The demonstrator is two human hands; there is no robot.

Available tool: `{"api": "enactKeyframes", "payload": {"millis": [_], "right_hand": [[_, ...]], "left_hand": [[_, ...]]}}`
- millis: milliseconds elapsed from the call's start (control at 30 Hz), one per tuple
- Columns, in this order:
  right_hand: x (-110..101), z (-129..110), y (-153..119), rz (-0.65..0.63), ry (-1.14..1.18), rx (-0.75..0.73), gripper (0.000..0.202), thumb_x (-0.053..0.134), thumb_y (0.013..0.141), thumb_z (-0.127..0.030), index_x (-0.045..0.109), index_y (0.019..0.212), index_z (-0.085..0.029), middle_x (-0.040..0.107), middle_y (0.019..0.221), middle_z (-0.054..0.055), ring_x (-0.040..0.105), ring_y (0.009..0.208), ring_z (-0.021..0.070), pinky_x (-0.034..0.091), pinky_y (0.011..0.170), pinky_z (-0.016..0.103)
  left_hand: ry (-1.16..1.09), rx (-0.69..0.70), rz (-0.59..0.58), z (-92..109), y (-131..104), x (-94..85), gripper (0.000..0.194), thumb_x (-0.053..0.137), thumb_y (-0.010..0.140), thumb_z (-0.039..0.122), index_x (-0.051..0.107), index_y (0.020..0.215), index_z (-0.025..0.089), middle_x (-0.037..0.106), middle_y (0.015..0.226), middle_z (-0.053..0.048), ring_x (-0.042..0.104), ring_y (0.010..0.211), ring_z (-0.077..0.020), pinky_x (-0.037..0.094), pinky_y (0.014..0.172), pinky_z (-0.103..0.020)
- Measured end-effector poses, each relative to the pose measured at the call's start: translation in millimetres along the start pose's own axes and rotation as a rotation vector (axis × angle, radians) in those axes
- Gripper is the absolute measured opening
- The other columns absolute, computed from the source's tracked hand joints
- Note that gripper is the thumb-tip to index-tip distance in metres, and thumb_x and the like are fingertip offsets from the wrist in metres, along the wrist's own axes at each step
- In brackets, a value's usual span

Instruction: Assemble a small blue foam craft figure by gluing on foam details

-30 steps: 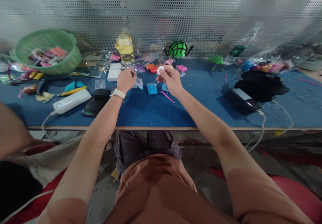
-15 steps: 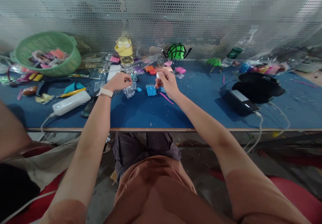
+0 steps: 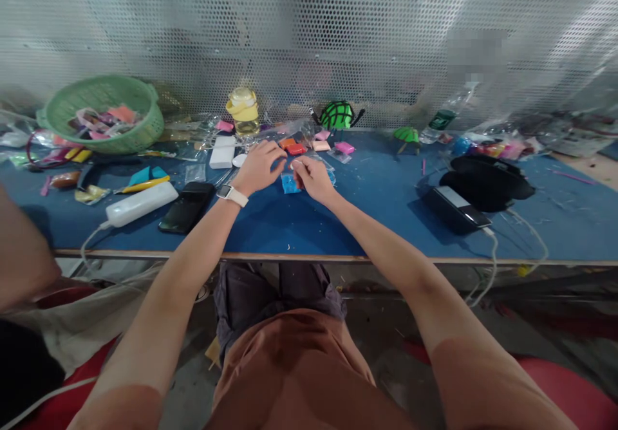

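My right hand (image 3: 313,177) is closed in a pinch low over the table; a small white lump, like modelling clay, shows only slightly at its fingertips. Close beside it on the left, my left hand (image 3: 261,167), with a watch on its wrist, has its fingers bent and thumb drawn in. Whatever the left fingers may hold is hidden. A blue clay packet (image 3: 290,184) lies under and beside the right fingers. Beyond the hands are a red clay packet (image 3: 296,149), a peach one (image 3: 321,146) and a pink one (image 3: 344,147).
On the left are a green basket (image 3: 159,121), a white power bank (image 3: 142,205) and a black phone (image 3: 188,208). A yellow-topped bottle (image 3: 244,111) and a green clay figure (image 3: 337,116) stand behind. A black case (image 3: 487,182) lies right. Another person's arm (image 3: 24,250) shows at left.
My left hand has moved right, towards my right hand, uncovering the phone. My right hand has come lower and slightly left, and the white lump is now mostly hidden. The view has shifted slightly.
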State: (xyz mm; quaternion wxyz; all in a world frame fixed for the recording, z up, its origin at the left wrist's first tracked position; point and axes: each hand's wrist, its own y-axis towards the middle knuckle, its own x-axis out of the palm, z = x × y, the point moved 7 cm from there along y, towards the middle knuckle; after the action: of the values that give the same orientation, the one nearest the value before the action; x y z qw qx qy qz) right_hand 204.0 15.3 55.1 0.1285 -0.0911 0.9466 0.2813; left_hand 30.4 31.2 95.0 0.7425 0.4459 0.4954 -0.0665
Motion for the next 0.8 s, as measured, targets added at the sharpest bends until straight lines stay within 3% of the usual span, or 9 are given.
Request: {"api": "enactKeyframes", "payload": {"millis": [100,200,300,400,500,633,733,800], "right_hand": [[-3.2,-1.6,-1.8,0.062,0.033,0.006,0.073,0.055,0.109,-0.098,0.064,0.1,-0.027,0.066,0.072,-0.003,0.06,0.05,0.0144,0.051,0.053,0.032],[-8.0,0.4,-2.9,0.129,0.022,-0.008,0.07,0.055,0.111,-0.096,0.067,0.107,-0.027,0.068,0.077,-0.003,0.06,0.051,0.0131,0.053,0.055,0.032],[-7.5,2.5,-2.6,0.12,-0.03,-0.034,0.066,0.058,0.114,-0.087,0.071,0.135,-0.027,0.077,0.086,0.0,0.064,0.055,0.0139,0.055,0.058,0.033],[-4.0,6.8,-0.2,0.082,0.002,-0.005,0.07,0.061,0.114,-0.086,0.067,0.154,-0.028,0.082,0.094,0.002,0.07,0.06,0.0163,0.054,0.056,0.033],[-7.2,13.0,3.4,0.144,0.102,0.065,0.077,0.062,0.105,-0.098,0.068,0.135,-0.027,0.078,0.093,0.003,0.073,0.064,0.0174,0.052,0.05,0.032],[-17.0,19.5,5.9,0.263,0.204,0.124,0.082,0.061,0.093,-0.111,0.056,0.1,-0.03,0.066,0.08,-0.002,0.067,0.059,0.0151,0.05,0.046,0.03],[-18.4,18.1,6.4,0.23,0.173,0.139,0.082,0.061,0.096,-0.109,0.048,0.084,-0.03,0.054,0.061,-0.005,0.058,0.048,0.0133,0.045,0.045,0.029],[-18.2,11.9,5.9,0.199,0.152,0.105,0.08,0.058,0.099,-0.108,0.05,0.085,-0.03,0.05,0.057,-0.007,0.052,0.043,0.0125,0.041,0.044,0.03]], "left_hand": [[0.107,0.028,-0.175,-0.1,-4.2,11.3,0.027,0.066,0.108,0.024,0.085,0.126,0.019,0.084,0.128,-0.018,0.074,0.13,-0.0425,0.055,0.119,-0.064],[0.217,-0.002,-0.404,-23.1,-13.6,25.3,0.022,0.081,0.096,0.03,0.088,0.114,0.021,0.085,0.12,-0.017,0.076,0.125,-0.0454,0.057,0.114,-0.063],[0.204,-0.029,-0.486,-42.2,-18.3,32.3,0.017,0.08,0.1,0.034,0.089,0.11,0.024,0.085,0.121,-0.015,0.078,0.123,-0.0416,0.058,0.108,-0.057],[0.105,-0.047,-0.431,-47.4,-15.2,31.3,0.016,0.076,0.106,0.035,0.085,0.112,0.023,0.085,0.118,-0.014,0.08,0.117,-0.0359,0.059,0.103,-0.05],[-0.017,-0.064,-0.295,-44.8,-9.2,21.1,0.016,0.074,0.108,0.036,0.08,0.111,0.022,0.084,0.115,-0.014,0.079,0.11,-0.0329,0.061,0.101,-0.048],[-0.174,-0.046,-0.158,-39.3,-5.5,6.7,0.017,0.074,0.11,0.039,0.079,0.105,0.024,0.084,0.108,-0.011,0.079,0.102,-0.0299,0.064,0.1,-0.048],[-0.225,-0.043,-0.054,-35.8,-3.8,-1.9,0.017,0.076,0.112,0.04,0.08,0.106,0.025,0.086,0.109,-0.01,0.08,0.1,-0.0292,0.065,0.101,-0.048],[-0.237,-0.066,0.028,-32.1,-2.6,-7.4,0.018,0.075,0.114,0.041,0.082,0.11,0.025,0.087,0.112,-0.01,0.081,0.1,-0.0288,0.065,0.102,-0.048]]}}
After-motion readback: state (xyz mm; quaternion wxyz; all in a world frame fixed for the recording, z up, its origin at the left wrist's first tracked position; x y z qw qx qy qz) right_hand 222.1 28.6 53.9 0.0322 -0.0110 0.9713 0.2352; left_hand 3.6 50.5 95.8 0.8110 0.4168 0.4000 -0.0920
